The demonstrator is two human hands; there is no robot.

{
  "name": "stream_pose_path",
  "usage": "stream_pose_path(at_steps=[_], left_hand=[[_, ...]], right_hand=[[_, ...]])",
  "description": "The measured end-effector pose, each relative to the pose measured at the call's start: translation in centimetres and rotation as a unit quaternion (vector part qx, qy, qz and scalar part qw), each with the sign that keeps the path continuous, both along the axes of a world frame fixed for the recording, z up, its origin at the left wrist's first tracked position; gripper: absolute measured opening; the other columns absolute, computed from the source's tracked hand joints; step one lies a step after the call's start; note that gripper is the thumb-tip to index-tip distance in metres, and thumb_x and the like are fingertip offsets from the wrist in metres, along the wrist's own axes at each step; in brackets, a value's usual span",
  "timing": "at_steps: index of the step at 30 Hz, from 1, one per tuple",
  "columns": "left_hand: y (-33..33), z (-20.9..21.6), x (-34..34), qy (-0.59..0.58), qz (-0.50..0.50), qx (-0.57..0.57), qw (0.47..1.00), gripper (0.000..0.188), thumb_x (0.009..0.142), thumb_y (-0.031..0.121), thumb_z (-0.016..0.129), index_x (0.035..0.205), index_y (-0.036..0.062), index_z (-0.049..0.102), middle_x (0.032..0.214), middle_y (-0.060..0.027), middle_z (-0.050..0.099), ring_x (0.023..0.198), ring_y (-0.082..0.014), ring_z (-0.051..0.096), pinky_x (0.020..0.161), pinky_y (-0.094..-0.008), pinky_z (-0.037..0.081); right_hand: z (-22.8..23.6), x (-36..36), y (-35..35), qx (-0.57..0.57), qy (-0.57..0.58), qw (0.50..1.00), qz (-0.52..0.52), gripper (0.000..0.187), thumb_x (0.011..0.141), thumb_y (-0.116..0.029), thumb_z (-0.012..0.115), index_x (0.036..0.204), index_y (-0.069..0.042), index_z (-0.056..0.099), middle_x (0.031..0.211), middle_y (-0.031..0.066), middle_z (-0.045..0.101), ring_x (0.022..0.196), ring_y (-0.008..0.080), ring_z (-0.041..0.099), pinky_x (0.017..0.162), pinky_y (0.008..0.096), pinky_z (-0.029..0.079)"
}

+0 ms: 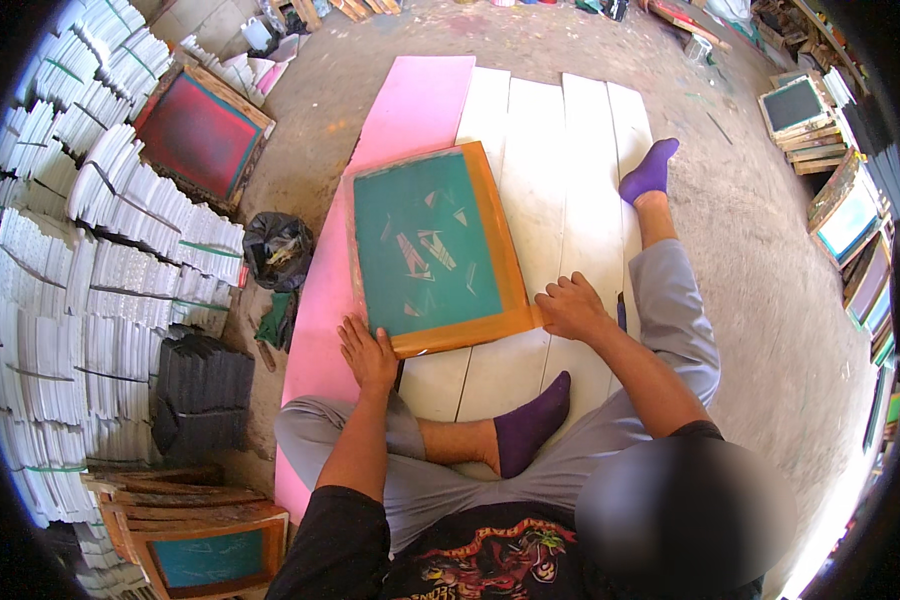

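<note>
A silk-screen frame (430, 245) with a green mesh and pale, sharp-edged marks lies flat before me. Brown tape (493, 225) runs along its right and near edges. My left hand (368, 352) rests with fingers spread at the frame's near left corner. At the near right corner my right hand (573, 308) is closed, its curled fingers against the taped edge. Whatever those fingers pinch is hidden. A slim dark object (622, 312) lies just right of that hand; its kind is unclear.
White boards (535, 180) and a pink sheet (410, 105) lie under the frame. Stacked white bundles (120, 270) line the left side, near a black plastic bag (278, 250). A red-meshed screen (198, 130) leans there. More screens (850, 215) stand at the right.
</note>
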State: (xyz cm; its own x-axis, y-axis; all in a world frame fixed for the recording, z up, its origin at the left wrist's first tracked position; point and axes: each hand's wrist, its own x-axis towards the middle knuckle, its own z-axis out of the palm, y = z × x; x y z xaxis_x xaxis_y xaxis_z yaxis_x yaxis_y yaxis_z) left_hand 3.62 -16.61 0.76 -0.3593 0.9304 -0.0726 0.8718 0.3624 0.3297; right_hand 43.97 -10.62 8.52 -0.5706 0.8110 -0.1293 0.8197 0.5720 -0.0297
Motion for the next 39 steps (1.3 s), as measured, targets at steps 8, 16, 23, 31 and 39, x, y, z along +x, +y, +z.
stream_pose_path(at_steps=[8,16,23,31,39], left_hand=[[-0.2,5.1,10.0,0.037,-0.326,-0.010,0.945,0.061,0.098,0.035,0.058,0.151,0.0094,0.042,0.162,-0.0136,0.033,0.154,-0.0372,0.017,0.122,-0.0608,0.012],[1.8,4.5,21.6,-0.065,-0.487,0.044,0.870,0.052,0.095,0.023,0.059,0.146,0.0133,0.051,0.156,-0.0072,0.044,0.151,-0.0346,0.027,0.123,-0.0605,0.013],[7.0,7.4,22.7,-0.190,-0.469,-0.006,0.863,0.038,0.094,0.023,0.065,0.130,0.0121,0.066,0.115,-0.0113,0.072,0.108,-0.0335,0.066,0.093,-0.0452,0.051],[12.3,5.9,26.6,-0.147,-0.515,-0.111,0.837,0.027,0.089,0.034,0.074,0.106,0.0139,0.079,0.104,-0.0131,0.074,0.098,-0.0321,0.070,0.083,-0.0442,0.056],[13.8,6.4,26.1,-0.114,-0.480,-0.221,0.841,0.032,0.086,0.037,0.078,0.109,0.0149,0.079,0.110,-0.0112,0.075,0.103,-0.0318,0.070,0.087,-0.0446,0.056]], right_hand=[[0.0,0.4,-0.4,-0.008,0.049,0.999,-0.010,0.049,0.070,-0.031,0.083,0.112,-0.013,0.066,0.103,0.0045,0.068,0.106,0.0269,0.061,0.093,0.0426,0.045],[1.0,1.7,-2.0,0.025,0.183,0.981,-0.053,0.075,0.074,-0.019,0.080,0.140,-0.005,0.047,0.133,0.0182,0.056,0.127,0.0366,0.052,0.109,0.0491,0.040],[0.3,7.9,-4.6,-0.161,0.099,0.831,-0.523,0.047,0.088,-0.013,0.064,0.129,0.006,0.050,0.121,0.0278,0.065,0.114,0.0407,0.065,0.095,0.0474,0.054],[-2.5,9.2,-5.4,-0.118,0.059,0.826,-0.548,0.029,0.095,-0.013,0.054,0.117,0.005,0.059,0.107,0.0276,0.071,0.101,0.0398,0.071,0.088,0.0500,0.057],[1.6,5.9,-8.1,-0.067,0.289,0.808,-0.509,0.035,0.096,-0.024,0.057,0.118,0.004,0.059,0.103,0.0235,0.071,0.093,0.0434,0.070,0.083,0.0495,0.055]])
